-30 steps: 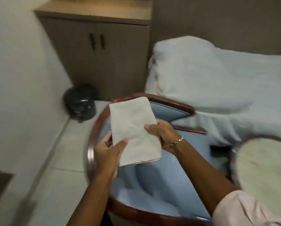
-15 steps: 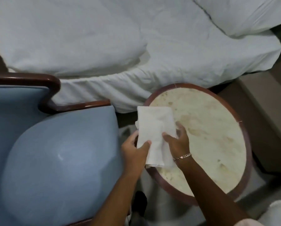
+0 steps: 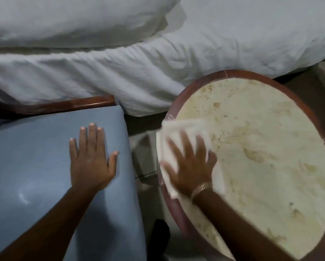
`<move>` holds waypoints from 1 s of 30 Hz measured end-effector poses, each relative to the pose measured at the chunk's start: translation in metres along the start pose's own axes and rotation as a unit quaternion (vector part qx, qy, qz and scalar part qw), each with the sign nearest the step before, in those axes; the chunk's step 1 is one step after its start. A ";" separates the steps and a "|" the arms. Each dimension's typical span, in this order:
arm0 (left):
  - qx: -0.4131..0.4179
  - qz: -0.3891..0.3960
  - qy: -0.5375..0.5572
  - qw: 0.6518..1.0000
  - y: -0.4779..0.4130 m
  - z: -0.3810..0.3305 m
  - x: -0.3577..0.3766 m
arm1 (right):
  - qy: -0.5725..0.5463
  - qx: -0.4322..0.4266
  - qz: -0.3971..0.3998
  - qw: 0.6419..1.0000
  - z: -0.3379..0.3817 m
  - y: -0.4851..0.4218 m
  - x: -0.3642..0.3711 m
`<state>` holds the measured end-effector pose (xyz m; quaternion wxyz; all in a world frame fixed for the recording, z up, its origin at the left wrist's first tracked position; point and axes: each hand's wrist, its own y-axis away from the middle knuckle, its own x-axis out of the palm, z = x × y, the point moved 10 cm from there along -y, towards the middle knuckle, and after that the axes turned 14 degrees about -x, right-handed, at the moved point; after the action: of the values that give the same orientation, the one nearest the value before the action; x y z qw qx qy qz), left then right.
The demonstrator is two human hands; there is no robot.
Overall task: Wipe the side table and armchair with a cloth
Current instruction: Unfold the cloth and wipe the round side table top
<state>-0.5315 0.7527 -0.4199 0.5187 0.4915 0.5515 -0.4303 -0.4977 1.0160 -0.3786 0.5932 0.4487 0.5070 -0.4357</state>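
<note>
Now right hand (image 3: pixel 190 166) presses cloth (image 3: pixel 176 132) onto side table (image 3: pixel 271 147).

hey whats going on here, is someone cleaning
Yes. A person is wiping the round side table with a white cloth. Their right hand presses flat on the cloth at the table's left edge, near the wooden rim. The left hand rests open on the blue armchair seat cushion, holding nothing. Most of the mottled tabletop lies beyond the cloth. A bed with white bedding sits right behind both pieces of furniture.
</note>
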 end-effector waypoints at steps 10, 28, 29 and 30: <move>-0.014 -0.007 -0.027 1.000 -0.001 -0.001 -0.004 | -0.010 0.051 0.074 0.996 0.015 0.053 0.010; -0.001 -0.033 -0.035 0.999 -0.001 0.005 0.017 | -0.085 0.326 0.004 0.942 -0.133 0.059 -0.002; -0.014 -0.033 -0.030 0.999 -0.001 0.006 0.018 | -0.077 0.309 -0.007 0.948 -0.141 0.026 -0.005; -0.028 -0.033 -0.017 0.999 -0.001 0.002 0.015 | -0.054 0.254 -0.017 0.966 -0.131 0.002 -0.004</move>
<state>-0.5318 0.7525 -0.4349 0.5268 0.4511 0.5703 -0.4402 -0.5239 1.1440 -0.3851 0.4793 0.5515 0.3543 -0.5835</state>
